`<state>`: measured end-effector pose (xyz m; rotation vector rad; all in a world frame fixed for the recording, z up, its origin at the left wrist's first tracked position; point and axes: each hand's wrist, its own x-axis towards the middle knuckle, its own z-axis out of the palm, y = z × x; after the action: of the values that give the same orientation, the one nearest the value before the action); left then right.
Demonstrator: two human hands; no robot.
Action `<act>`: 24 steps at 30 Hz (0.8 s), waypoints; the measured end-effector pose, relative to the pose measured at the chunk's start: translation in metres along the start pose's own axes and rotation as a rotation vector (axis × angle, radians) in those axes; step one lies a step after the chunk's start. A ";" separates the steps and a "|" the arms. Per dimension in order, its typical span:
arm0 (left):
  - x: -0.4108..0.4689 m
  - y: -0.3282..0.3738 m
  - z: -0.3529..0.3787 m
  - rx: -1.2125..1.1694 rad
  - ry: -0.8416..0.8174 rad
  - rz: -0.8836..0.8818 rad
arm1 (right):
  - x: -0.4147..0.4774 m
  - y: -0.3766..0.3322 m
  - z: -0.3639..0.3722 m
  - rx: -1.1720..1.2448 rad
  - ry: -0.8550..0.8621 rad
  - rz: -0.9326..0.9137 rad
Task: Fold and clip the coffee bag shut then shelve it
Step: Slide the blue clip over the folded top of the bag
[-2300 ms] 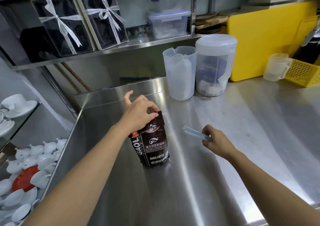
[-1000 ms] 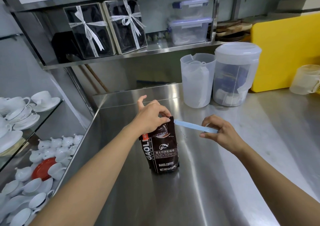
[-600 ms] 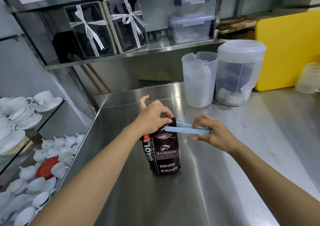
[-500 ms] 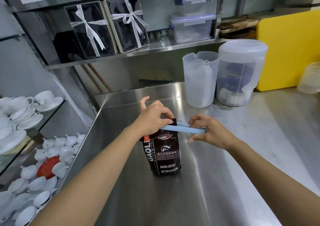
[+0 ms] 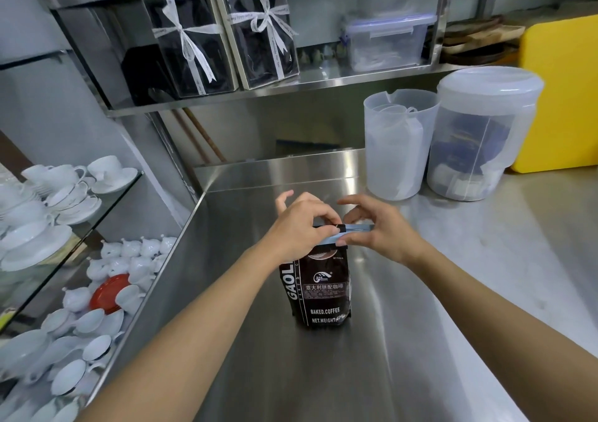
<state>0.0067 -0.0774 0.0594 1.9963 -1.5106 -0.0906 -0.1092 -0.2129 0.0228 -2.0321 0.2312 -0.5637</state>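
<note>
Clip (image 5: pixel 352 231) now across coffee bag (image 5: pixel 320 289)

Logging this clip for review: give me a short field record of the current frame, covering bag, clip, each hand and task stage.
bag: dark coffee bag, upright on the steel counter
clip: pale blue sealing clip lying across the bag's folded top
left hand: left hand pinching the bag top and the clip's end
right hand: right hand pressing on the clip
stage: clipping under way; bag not shelved
</note>
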 end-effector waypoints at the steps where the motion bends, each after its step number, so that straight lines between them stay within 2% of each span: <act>1: 0.000 0.001 0.001 0.004 0.005 0.001 | 0.001 0.000 0.003 0.012 0.012 -0.001; 6: 0.002 0.007 0.001 0.035 0.034 -0.011 | 0.007 -0.002 0.019 0.120 -0.005 -0.011; 14: 0.003 0.002 0.003 -0.029 0.080 -0.024 | 0.017 -0.009 0.026 0.297 -0.128 0.043; 20: 0.007 0.000 0.012 -0.058 0.094 -0.037 | 0.021 -0.007 0.032 0.299 -0.091 0.057; 24: 0.005 0.004 0.004 0.094 0.090 -0.024 | 0.021 -0.006 0.033 0.336 -0.091 0.080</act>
<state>0.0033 -0.0841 0.0599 2.0637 -1.4588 0.0611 -0.0755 -0.1928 0.0209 -1.7096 0.1506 -0.4273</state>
